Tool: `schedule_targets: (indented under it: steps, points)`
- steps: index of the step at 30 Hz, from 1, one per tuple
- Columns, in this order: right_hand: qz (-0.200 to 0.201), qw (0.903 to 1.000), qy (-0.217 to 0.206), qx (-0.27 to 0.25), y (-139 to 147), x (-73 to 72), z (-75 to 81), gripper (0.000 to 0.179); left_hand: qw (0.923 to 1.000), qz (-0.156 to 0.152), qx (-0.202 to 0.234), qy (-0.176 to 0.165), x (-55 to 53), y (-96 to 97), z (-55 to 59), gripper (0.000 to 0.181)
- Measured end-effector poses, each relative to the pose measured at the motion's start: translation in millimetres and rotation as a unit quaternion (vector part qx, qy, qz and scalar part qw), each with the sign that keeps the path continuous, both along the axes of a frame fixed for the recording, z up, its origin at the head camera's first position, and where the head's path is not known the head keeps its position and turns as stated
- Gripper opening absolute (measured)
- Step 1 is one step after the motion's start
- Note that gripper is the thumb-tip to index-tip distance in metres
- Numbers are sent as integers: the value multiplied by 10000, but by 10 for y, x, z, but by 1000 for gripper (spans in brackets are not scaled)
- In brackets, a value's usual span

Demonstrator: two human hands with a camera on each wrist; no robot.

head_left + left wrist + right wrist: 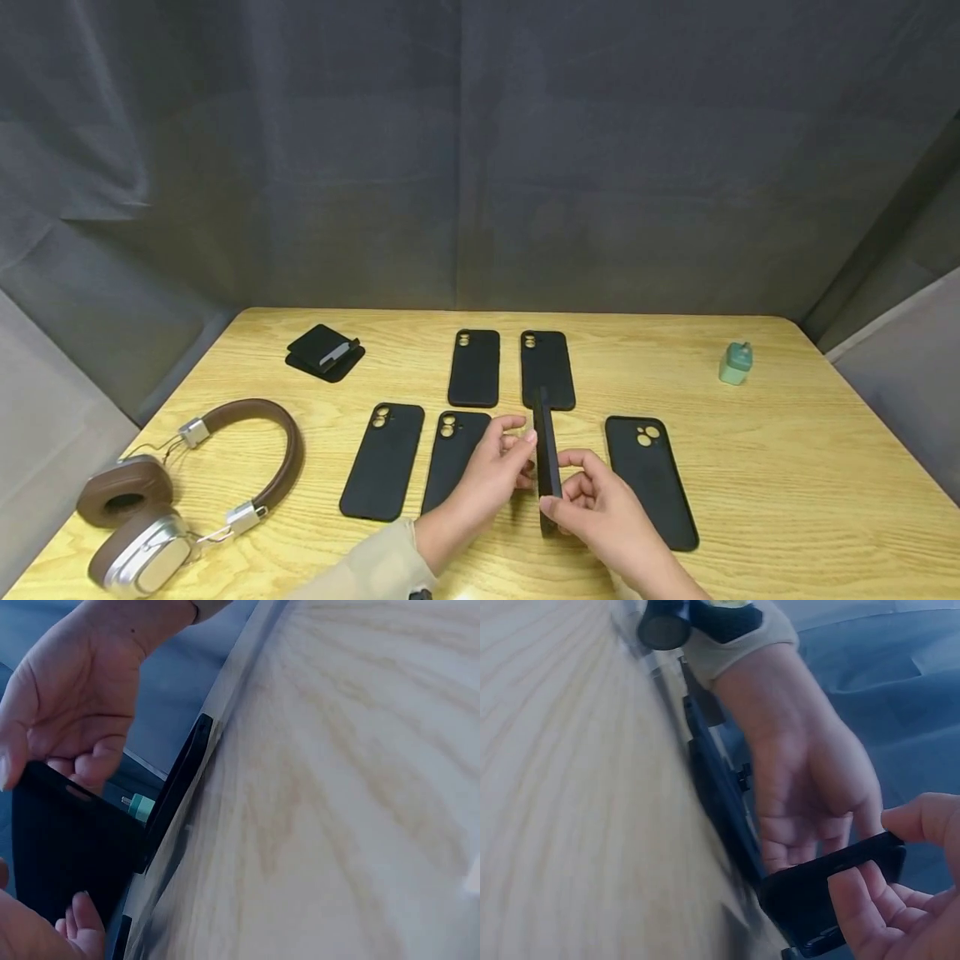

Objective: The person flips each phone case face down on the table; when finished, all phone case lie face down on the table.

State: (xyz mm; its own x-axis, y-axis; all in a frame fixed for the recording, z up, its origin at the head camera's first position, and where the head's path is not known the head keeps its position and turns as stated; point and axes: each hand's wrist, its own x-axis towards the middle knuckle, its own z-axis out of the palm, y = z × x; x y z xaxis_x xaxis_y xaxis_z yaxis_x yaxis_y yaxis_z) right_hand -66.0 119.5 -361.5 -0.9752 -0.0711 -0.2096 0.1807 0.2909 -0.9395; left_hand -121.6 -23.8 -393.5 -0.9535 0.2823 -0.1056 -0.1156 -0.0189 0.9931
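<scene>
Between both hands a black phone case (548, 475) stands on edge, its narrow side towards me, above the front middle of the table. My right hand (607, 517) pinches its near end, thumb on the edge and fingers on the right side. The left hand (480, 471) holds it from the left, fingertips at its side. In the left wrist view the case (71, 847) shows a broad dark face with a small slot near one end. The right wrist view shows the rim of the case (832, 870) and its hollow inside.
More black phone cases lie flat: two at the back (474, 367) (547, 371), two to the left (382, 462) (450, 458), one at right (652, 483). Brown headphones (288, 450) lie front left. A black folded stand (322, 350) sits back left, a green charger (736, 363) back right.
</scene>
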Motion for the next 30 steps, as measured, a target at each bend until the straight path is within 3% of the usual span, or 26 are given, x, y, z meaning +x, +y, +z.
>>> schedule_targets:
  steps: [4,9,15,19,30]
  points:
    - [-150,9993,48,-350,31,21,59,51,9999,-2,102,-60,21,-17,-3,43]
    - [-139,9971,118,-745,50,48,107,53,9976,-258,473,-431,48,-25,-49,45]
    - [-102,9957,85,-913,65,58,93,53,9938,-355,797,-694,67,-30,-77,46]
    - [-98,9964,34,-842,120,53,73,53,9950,-264,766,-579,56,-52,-56,47]
    - [61,9983,-431,-375,310,53,-35,58,9999,35,132,-68,17,-121,-3,49]
